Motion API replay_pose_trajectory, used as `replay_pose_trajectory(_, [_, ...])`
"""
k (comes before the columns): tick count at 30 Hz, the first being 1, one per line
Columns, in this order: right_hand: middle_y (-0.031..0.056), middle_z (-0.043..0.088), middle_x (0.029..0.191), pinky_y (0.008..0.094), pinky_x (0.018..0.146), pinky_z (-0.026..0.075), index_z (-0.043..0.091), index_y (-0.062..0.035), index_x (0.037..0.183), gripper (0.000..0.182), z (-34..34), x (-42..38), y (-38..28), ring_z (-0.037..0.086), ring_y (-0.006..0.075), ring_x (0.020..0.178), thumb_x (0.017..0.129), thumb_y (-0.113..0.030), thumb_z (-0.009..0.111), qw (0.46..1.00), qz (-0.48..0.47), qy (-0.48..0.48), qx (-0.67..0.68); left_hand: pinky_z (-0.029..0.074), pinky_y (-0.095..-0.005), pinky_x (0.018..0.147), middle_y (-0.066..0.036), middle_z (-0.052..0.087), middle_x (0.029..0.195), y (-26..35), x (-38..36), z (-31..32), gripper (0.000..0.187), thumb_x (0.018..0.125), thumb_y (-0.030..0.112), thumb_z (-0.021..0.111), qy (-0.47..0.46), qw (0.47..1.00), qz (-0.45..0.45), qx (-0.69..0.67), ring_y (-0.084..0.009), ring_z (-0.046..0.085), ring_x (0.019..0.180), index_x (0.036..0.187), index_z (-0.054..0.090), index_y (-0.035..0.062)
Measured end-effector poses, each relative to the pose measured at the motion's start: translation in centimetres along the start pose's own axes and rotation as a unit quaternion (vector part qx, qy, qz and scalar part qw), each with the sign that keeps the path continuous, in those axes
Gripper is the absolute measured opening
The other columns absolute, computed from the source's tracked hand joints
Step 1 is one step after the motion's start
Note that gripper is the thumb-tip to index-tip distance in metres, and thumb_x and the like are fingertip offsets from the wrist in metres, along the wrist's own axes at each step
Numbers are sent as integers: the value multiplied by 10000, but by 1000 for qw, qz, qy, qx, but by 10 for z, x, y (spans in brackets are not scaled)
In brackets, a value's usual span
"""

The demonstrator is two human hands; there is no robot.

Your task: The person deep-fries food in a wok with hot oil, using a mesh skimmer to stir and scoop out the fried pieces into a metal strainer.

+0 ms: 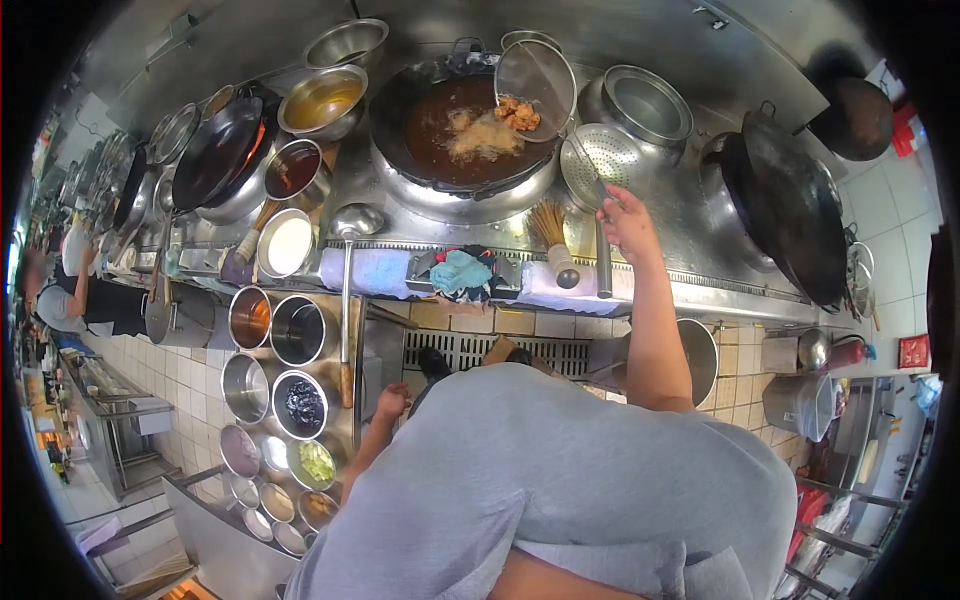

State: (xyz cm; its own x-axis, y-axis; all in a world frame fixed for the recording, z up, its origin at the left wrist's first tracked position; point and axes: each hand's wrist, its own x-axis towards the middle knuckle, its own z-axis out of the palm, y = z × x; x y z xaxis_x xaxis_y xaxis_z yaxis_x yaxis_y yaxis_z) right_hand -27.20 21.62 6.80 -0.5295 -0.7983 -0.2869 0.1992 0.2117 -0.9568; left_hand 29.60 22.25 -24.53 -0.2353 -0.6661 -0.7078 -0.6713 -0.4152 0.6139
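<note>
My right hand is closed on the handle of a round mesh strainer. Browned fried pieces lie in the strainer, which is tilted over the right side of a large black wok. Dark oil in the wok is bubbling, with pale foam at its middle. Just below the strainer, a perforated skimmer rests on the metal stovetop, its dark handle pointing toward me. My left hand hangs low beside the ingredient pots, fingers curled, and I see nothing in it.
A ladle and a bamboo brush lie along the stove's front edge. Left stand a bowl of yellow liquid and a pot of white contents. Another wok is at right. A co-worker stands far left.
</note>
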Motion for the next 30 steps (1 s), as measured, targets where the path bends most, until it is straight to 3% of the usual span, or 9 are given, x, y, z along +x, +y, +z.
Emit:
replay_pose_trajectory(2, [45,573,801,197,445,317,388,-31,1385,439,-1,1,3,404,56,529,967,-104,500,1000,3,-5,0,480,-299,512,-108,673,907,-45,33,6,363,857,133,539,-19,998,26,-48,-190,642,640,1211,560,56])
replay_pose_trajectory(5, [47,578,816,202,446,324,419,-24,1367,427,-3,3,9,413,56,527,962,-115,518,1000,2,-16,10,488,-310,524,-105,671,904,-36,27,10,353,864,144,540,-6,997,-13,-82,-199,641,654,1205,555,52])
replay_pose_trajectory(8, [64,604,842,251,515,419,480,-5,1321,394,7,3,13,504,103,586,950,-126,538,994,-20,15,-111,493,-315,538,-112,653,903,-38,25,9,356,879,174,543,-18,999,13,-48,-203,631,670,1211,547,43])
replay_pose_trajectory(11, [84,632,864,302,654,483,531,3,1272,361,19,2,21,580,163,701,937,-129,552,963,-116,33,-240,515,-328,573,-116,634,906,-27,12,7,365,889,188,535,-27,999,18,-44,-214,617,671,1213,541,20])
replay_pose_trajectory(14, [102,648,875,320,740,482,542,4,1254,347,29,-10,15,600,191,784,930,-120,549,957,-144,30,-249,534,-341,608,-119,621,902,-2,-6,8,365,906,195,527,-3,999,6,-41,-225,614,690,1214,537,1])
replay_pose_trajectory(17, [90,639,854,308,714,472,542,-4,1243,330,32,-21,3,585,164,761,930,-110,541,968,-115,61,-212,552,-351,644,-132,626,921,-1,-1,8,365,924,206,525,-6,1000,21,2,-232,628,737,1215,534,-14])
replay_pose_trajectory(20, [-11,527,758,213,448,316,527,-81,1261,291,21,-24,-9,403,37,534,972,-107,505,967,-156,78,-186,561,-348,665,-149,639,948,2,4,9,362,927,206,525,-8,1000,6,4,-228,646,784,1210,540,-19])
replay_pose_trajectory(23, [28,585,777,258,605,435,539,-28,1234,294,10,-37,-34,525,99,663,951,-104,511,967,-148,89,-188,565,-339,680,-156,654,967,6,2,8,357,911,181,528,-3,999,46,-10,-223,658,794,1206,551,-19])
replay_pose_trajectory(30, [-11,535,770,195,435,307,506,-76,1277,302,15,-59,-58,391,28,527,980,-132,496,990,-107,67,-62,560,-321,662,-146,665,932,10,4,0,355,893,187,561,-9,1000,25,-12,-216,658,782,1191,563,-6])
